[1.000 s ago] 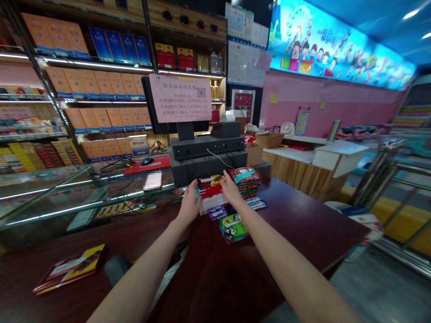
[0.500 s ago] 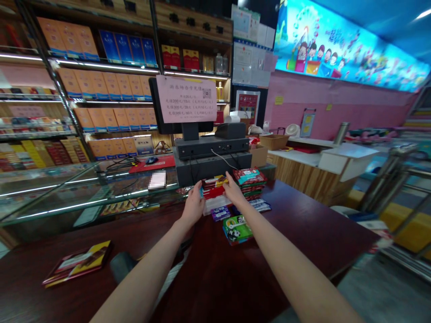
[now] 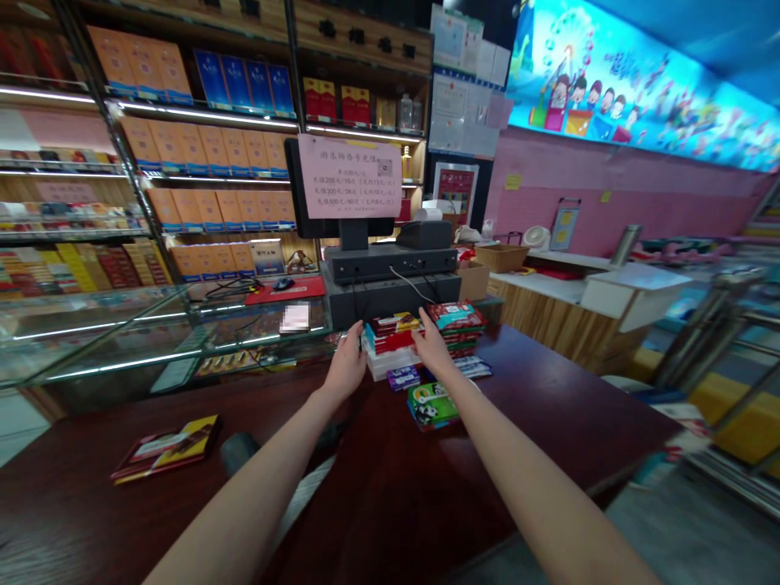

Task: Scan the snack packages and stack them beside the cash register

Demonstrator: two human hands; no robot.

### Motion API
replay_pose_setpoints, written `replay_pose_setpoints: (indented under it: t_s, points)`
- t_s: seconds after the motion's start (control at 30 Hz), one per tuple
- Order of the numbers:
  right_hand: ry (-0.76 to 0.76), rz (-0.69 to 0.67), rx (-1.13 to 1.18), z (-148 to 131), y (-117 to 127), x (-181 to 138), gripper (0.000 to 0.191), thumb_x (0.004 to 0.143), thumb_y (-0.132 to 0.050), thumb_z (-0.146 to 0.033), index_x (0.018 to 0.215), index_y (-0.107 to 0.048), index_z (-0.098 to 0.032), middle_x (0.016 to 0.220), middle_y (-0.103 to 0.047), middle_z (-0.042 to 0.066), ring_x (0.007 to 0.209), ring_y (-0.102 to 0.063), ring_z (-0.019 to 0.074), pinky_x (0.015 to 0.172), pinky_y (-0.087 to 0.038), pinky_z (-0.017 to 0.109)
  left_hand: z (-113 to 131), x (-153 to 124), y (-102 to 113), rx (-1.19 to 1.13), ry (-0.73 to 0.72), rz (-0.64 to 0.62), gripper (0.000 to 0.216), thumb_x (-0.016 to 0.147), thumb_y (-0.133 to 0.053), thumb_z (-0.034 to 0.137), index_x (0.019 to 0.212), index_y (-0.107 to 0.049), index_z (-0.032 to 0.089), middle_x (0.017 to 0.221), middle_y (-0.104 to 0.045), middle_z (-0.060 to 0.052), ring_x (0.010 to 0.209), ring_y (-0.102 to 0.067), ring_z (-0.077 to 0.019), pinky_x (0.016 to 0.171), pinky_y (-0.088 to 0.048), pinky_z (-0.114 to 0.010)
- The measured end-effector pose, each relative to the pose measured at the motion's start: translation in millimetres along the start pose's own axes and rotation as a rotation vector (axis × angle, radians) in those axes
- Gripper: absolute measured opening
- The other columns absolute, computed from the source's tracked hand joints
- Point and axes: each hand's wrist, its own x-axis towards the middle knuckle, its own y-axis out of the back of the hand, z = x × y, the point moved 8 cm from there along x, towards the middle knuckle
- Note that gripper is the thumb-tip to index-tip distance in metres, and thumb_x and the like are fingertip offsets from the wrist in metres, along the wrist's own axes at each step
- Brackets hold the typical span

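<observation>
Both my arms reach forward over a dark red wooden counter (image 3: 548,422). My left hand (image 3: 346,366) and my right hand (image 3: 431,348) grip the two ends of a stack of red and white flat packets (image 3: 393,341) in front of the black cash register (image 3: 390,280). The fingers of both hands curl round the stack's sides. A second stack topped with a teal and red packet (image 3: 456,318) stands just right of my right hand. A green panda-print packet (image 3: 431,405) and a small purple packet (image 3: 403,377) lie below the stack.
A glass display case (image 3: 122,341) runs along the left, with shelves of orange and blue boxes (image 3: 195,146) behind. A pink notice (image 3: 353,175) hangs on the register's screen. A flat dark and yellow box (image 3: 164,447) lies at the counter's left. Metal rails (image 3: 719,325) stand at the right.
The camera has swung slightly, shifting the scene to the right in the picture. My hands stay on the ends of the red and white stack, which sits a little further back toward the register.
</observation>
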Motion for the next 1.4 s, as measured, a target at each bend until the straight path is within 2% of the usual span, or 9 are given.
replay_pose_setpoints:
  t_s: [0.17,0.33,0.63,0.9,1.07,1.13,1.23,1.4]
  points:
    - [0.013,0.025,-0.009,-13,2,-16,0.071,0.083,-0.050,-0.018,0.153,-0.040,-0.024,0.145,-0.056,0.007,0.121,-0.061,0.0241,0.108,-0.047,0.043,0,-10,24,0.034,0.019,-0.015,0.066,0.080,-0.048,0.004,0.144,-0.039,0.017,0.136,-0.061,-0.017,0.131,-0.055,-0.0257,0.113,-0.042,-0.050]
    - [0.008,-0.015,0.017,-26,-12,-32,0.071,0.084,-0.050,-0.018,0.154,-0.039,-0.026,0.142,-0.058,0.007,0.117,-0.063,0.0250,0.104,-0.050,0.044,-9,-26,57,0.085,0.041,-0.023,0.060,0.081,-0.047,0.004,0.140,-0.043,0.016,0.130,-0.065,-0.016,0.124,-0.059,-0.0263,0.110,-0.044,-0.051]
    - [-0.004,-0.169,0.104,-47,-71,-64,0.071,0.084,-0.049,-0.021,0.154,-0.037,-0.027,0.150,-0.049,0.012,0.084,-0.071,0.0189,0.087,-0.059,0.040,-40,-62,135,0.192,0.108,-0.007,0.052,0.083,-0.046,0.007,0.134,-0.050,0.020,0.127,-0.068,-0.011,0.122,-0.062,-0.0236,0.108,-0.047,-0.047]
    - [-0.029,-0.273,0.177,-60,-117,-95,0.070,0.084,-0.049,-0.021,0.152,-0.038,-0.029,0.147,-0.051,0.013,0.085,-0.071,0.0180,0.073,-0.061,0.036,-70,-99,205,0.277,0.204,-0.030,0.047,0.083,-0.052,0.017,0.129,-0.055,0.024,0.123,-0.072,-0.006,0.120,-0.064,-0.0232,0.108,-0.047,-0.045]
    - [-0.043,-0.326,0.205,-64,-139,-109,0.069,0.083,-0.051,-0.021,0.151,-0.039,-0.027,0.144,-0.053,0.015,0.085,-0.070,0.0177,0.076,-0.060,0.038,-87,-124,247,0.341,0.298,-0.063,0.046,0.084,-0.056,0.029,0.129,-0.056,0.026,0.122,-0.073,-0.004,0.117,-0.066,-0.0238,0.105,-0.047,-0.042]
    - [-0.038,-0.338,0.216,-67,-145,-114,0.068,0.084,-0.051,-0.021,0.151,-0.040,-0.027,0.143,-0.055,0.015,0.085,-0.070,0.0171,0.080,-0.060,0.039,-96,-134,260,0.387,0.359,-0.124,0.049,0.082,-0.060,0.039,0.130,-0.057,0.027,0.126,-0.071,-0.003,0.117,-0.065,-0.0247,0.105,-0.047,-0.041]
    - [-0.012,-0.339,0.226,-72,-152,-120,0.068,0.084,-0.051,-0.020,0.151,-0.041,-0.029,0.139,-0.059,0.013,0.084,-0.070,0.0163,0.085,-0.058,0.040,-108,-150,277,0.477,0.431,-0.224,0.067,0.073,-0.069,0.050,0.135,-0.055,0.028,0.129,-0.070,-0.006,0.122,-0.062,-0.0312,0.106,-0.045,-0.046]
    - [0.002,-0.338,0.199,-74,-160,-129,0.067,0.085,-0.053,-0.021,0.150,-0.041,-0.029,0.138,-0.061,0.011,0.086,-0.071,0.0154,0.097,-0.053,0.041,-125,-174,287,0.584,0.524,-0.414,0.092,0.061,-0.077,0.046,0.146,-0.046,0.030,0.149,-0.054,-0.012,0.139,-0.045,-0.0401,0.114,-0.024,-0.066]
